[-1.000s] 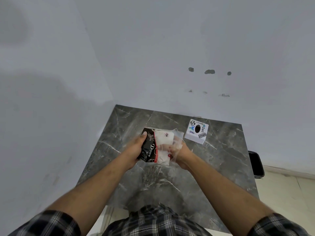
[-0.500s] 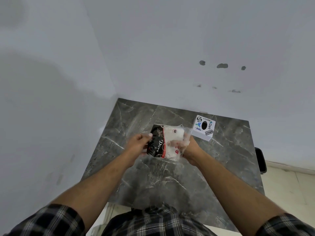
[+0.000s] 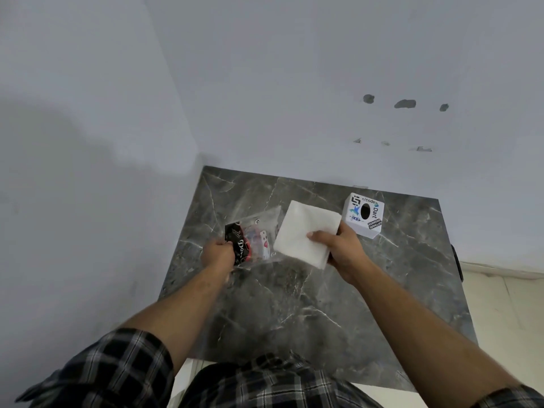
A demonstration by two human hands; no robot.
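Napkins [image 3: 307, 232], a white folded stack, sit in my right hand [image 3: 343, 250]: the thumb lies across the top near one corner and the fingers curl underneath, so the stack is held above the tabletop [image 3: 294, 313], slightly tilted. At nine o'clock from it my left hand [image 3: 217, 256] grips the clear plastic packet [image 3: 259, 237] by its black printed end, fingers closed round that edge; the rest of the packet stretches toward the napkins, and I cannot tell whether the two touch, nor whether the packet rests on the tabletop. At one o'clock from my right hand stands a small white box [image 3: 365, 214] covered in stickers, with a dark oval hole in its top, just beside my knuckles. All this is over the far half of the grey marbled tabletop, which is set into a corner of pale walls [image 3: 265, 83]; the wall at twelve o'clock bears a few dark chipped marks [image 3: 404, 103]. At three o'clock a dark object [image 3: 457, 262] shows past the tabletop's edge.
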